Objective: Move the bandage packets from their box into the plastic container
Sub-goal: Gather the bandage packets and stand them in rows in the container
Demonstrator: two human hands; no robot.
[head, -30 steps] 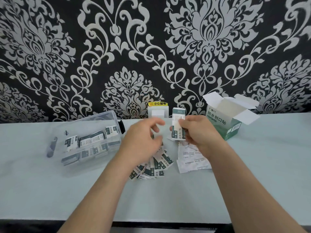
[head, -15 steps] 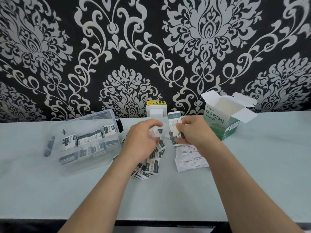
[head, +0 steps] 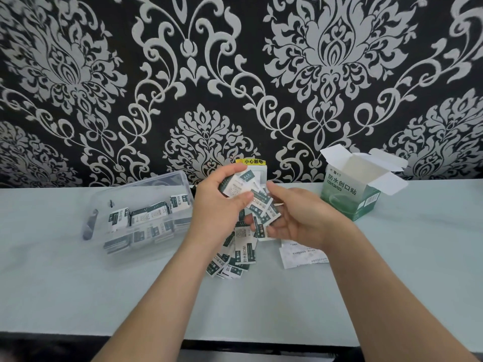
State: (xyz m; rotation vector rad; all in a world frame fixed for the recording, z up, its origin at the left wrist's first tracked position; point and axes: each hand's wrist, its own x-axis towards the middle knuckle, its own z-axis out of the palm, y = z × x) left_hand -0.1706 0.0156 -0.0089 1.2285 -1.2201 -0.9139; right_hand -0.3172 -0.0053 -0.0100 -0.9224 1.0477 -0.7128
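Head view. One box (head: pixel 347 197), one clear container (head: pixel 156 178), one folded leaflet (head: pixel 300 254) and two hands. The packets are in three lots.

- **In the container:** the stored packets (head: pixel 149 215) lie in roughly two rows. About seven show through the wall, but the exact count is unclear. Most have their long axis running left-right.
- **On the worktop:** the loose pile (head: pixel 235 257) sits on the worktop (head: pixel 392 257) between the container and the leaflet, just under the hands. The packets overlap, so I cannot count them. The top one is printed side up, with its long axis running near-to-far and slightly tilted.
- **In the hands:** both bunches are held above the pile, and they touch each other.

The left hand (head: pixel 222 202) has its fingers curled and grips a small stack (head: pixel 236 185), thumb across the printed face. The stack tilts up to the right.

The right hand (head: pixel 298 220) has its palm turned inward and its fingers half curled. It holds a fanned bunch (head: pixel 264 207), with the long axes slanting down to the right.

The box stands at the right, well apart from the container. Its top flaps are open and its printed front faces the camera. The leaflet lies flat, partly under the right wrist.

A wall socket (head: pixel 257 172) with a yellow label (head: pixel 251 161) is behind the hands.
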